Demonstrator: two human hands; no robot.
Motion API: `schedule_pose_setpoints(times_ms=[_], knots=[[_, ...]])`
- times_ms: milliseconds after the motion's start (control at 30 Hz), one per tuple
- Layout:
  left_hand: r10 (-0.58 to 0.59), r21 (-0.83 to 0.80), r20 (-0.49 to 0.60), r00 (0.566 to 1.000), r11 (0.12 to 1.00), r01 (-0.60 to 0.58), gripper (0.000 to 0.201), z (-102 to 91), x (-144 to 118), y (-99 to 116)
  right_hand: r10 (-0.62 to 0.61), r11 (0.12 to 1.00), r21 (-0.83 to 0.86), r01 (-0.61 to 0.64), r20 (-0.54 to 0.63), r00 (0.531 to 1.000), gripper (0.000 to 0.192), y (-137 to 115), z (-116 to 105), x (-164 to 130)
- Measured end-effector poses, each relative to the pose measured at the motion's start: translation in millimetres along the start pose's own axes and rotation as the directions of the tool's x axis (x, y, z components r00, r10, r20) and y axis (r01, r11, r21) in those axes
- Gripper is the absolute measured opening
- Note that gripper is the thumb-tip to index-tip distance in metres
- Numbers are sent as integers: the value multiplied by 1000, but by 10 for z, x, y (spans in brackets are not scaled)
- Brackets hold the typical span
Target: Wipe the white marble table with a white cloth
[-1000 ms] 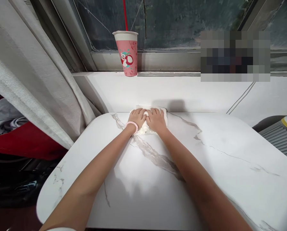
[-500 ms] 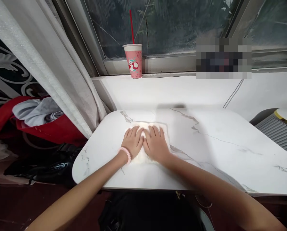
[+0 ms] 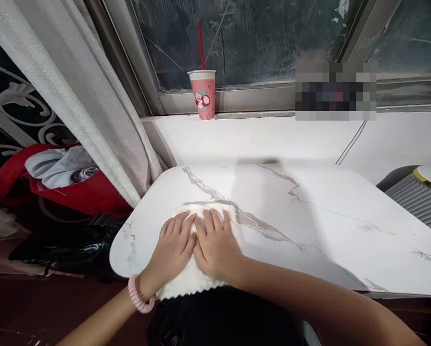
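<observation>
Both my hands lie flat, side by side, on a white cloth point(image 3: 192, 281) at the near edge of a white marble-pattern table point(image 3: 309, 226). My left hand point(image 3: 172, 247) wears a pink coil band at the wrist and presses the cloth's left half. My right hand point(image 3: 215, 247) presses its right half. The cloth's near edge hangs slightly over the table's rim.
A pink paper cup point(image 3: 203, 94) with a red straw stands on the white window sill point(image 3: 259, 137). A grey curtain point(image 3: 67, 96) hangs at the left. A red bag with clothes point(image 3: 57, 178) and black bags lie on the floor at left. A grey ribbed object point(image 3: 421, 202) sits at right.
Both hands have dragged the cloth from the table's far edge toward me, down to the near edge. The view has pulled back from the window.
</observation>
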State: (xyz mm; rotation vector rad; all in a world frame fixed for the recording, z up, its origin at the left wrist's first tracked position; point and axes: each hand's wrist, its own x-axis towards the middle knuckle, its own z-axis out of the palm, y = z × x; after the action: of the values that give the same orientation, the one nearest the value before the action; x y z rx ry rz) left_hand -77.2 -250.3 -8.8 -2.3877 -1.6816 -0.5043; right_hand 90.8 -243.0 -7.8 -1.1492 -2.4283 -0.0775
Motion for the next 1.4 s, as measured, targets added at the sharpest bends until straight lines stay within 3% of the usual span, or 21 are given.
schedule_pose_setpoints(times_ms=[233, 400, 567, 700, 867, 1133, 1267, 1400], knots=[[41, -2, 68, 997, 999, -41, 44, 285, 875, -407, 161, 987, -8, -162, -24, 987, 47, 447, 308, 724], [-41, -53, 80, 996, 998, 45, 41, 504, 1497, -541, 252, 967, -14, -253, -27, 967, 42, 825, 426, 1169], [-29, -121, 91, 995, 992, 40, 39, 662, 1919, -648, 316, 947, -46, -319, -60, 947, 40, 1085, 536, 1455], [5, -151, 102, 995, 989, 11, 39, 734, 2107, -787, 328, 940, -77, -332, -64, 943, 41, 1198, 634, 1632], [-3, -167, 115, 993, 986, 22, 41, 722, 2141, -1020, 264, 961, -64, -270, -86, 961, 42, 1178, 723, 1817], [-73, -140, 76, 994, 987, 83, 39, 600, 1845, -1405, 179, 984, -15, -180, -39, 983, 43, 798, 804, 1962], [-55, -133, 65, 996, 989, 63, 39, 514, 1575, -1404, 167, 986, 20, -167, -40, 985, 42, 606, 788, 1830], [-27, -130, 49, 998, 991, 33, 40, 351, 1173, -1272, 141, 990, 33, -140, -51, 989, 43, 337, 703, 1549]])
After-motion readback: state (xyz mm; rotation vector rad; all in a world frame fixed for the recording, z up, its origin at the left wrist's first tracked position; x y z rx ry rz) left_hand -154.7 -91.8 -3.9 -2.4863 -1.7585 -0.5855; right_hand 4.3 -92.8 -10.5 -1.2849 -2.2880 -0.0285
